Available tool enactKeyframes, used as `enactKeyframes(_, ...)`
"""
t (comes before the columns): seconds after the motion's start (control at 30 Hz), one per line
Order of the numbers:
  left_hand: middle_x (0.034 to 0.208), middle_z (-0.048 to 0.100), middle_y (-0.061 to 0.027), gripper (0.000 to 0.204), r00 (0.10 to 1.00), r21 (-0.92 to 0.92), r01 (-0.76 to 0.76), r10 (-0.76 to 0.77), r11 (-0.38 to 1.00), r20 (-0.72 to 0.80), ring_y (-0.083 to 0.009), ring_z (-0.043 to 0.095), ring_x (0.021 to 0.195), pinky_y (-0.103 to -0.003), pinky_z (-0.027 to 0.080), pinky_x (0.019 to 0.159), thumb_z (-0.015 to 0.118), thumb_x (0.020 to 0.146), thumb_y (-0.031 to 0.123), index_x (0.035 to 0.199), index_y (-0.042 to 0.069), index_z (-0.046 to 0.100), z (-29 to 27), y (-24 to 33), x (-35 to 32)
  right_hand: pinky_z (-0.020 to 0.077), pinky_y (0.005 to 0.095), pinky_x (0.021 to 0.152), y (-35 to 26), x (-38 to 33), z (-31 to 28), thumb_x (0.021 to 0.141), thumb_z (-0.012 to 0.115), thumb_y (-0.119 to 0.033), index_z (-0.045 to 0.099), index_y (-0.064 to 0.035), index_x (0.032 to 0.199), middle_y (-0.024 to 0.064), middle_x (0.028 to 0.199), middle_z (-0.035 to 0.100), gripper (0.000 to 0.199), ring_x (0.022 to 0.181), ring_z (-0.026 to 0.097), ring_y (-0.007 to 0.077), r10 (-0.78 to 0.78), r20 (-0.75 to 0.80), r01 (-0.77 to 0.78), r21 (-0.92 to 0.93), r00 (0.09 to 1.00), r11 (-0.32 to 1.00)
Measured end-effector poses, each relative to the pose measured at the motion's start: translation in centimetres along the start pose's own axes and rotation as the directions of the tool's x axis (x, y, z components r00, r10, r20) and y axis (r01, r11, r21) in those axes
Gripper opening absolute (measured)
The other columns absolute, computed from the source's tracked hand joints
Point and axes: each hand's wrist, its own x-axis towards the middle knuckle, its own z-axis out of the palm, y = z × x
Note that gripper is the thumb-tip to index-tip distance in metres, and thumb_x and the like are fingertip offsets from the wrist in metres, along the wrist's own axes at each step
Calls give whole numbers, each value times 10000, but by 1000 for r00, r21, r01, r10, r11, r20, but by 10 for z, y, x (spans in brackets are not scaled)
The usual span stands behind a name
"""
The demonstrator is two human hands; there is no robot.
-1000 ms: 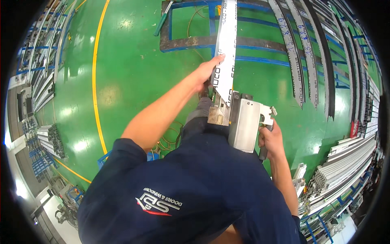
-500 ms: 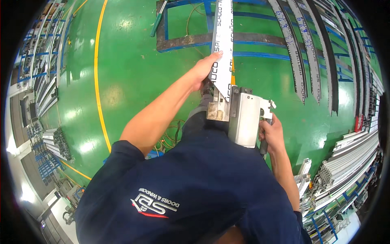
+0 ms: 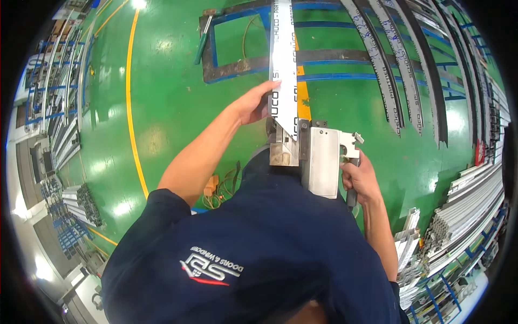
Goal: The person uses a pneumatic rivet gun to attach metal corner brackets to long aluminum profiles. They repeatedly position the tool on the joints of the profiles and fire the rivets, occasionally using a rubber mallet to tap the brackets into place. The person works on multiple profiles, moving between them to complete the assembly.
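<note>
Resting beside left hand point(image 3: 252, 105), white profile point(image 3: 284, 70) (seemingly touching)

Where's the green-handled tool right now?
In the head view, the green-handled tool lies on the green floor, upper left, at the dark frame's corner, beyond the left hand.

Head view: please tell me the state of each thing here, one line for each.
Left hand: open, fingers flat against the long white metal strip.
Right hand: closed around a dark handle beside the metal block.
Long white metal strip: lying lengthwise, its near end at the metal block.
Green floor: marked with a yellow line.
</note>
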Motion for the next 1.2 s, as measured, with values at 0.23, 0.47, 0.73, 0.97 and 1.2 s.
enactKeyframes(0.23,887,760,-113,425,991,-149,-133,128,980,-42,-226,733,682,-368,626,624,599,1048,413,1190,21,679,-25,15,91,366,280,422,9,4,4,899,695,-29,558,-48,1136,-8,643,498,274,450,453,96,-69,-59,68,-20,996,997)
enactKeyframes(0.47,917,759,-90,434,997,-125,-74,74,989,-5,-212,733,719,-368,620,651,601,1041,430,1210,36,670,-32,8,67,372,290,419,11,-7,11,892,671,-45,576,-43,1116,3,636,505,244,449,458,103,15,-82,-17,-24,997,1000)
enactKeyframes(0.73,989,752,-104,458,987,-88,-151,146,985,-63,-216,726,814,-382,616,759,608,1036,439,1224,26,668,-11,21,33,365,270,442,33,-7,24,897,595,-14,586,0,1219,-4,725,537,323,494,438,84,-6,-12,7,68,1000,998)
enactKeyframes(0.97,967,741,-98,472,969,-60,-217,207,974,-136,-202,726,818,-378,614,746,593,1029,457,1216,30,662,-9,0,21,393,272,444,48,5,13,904,566,-13,586,29,1227,6,727,556,326,498,467,89,21,33,-24,96,999,995)
enactKeyframes(1.2,964,751,-96,466,976,-78,-193,183,978,-118,-190,728,772,-363,620,709,582,1021,443,1226,35,674,-21,-9,10,389,260,444,41,-12,24,910,578,-9,596,18,1263,9,743,584,355,505,477,83,30,13,-30,63,999,998)
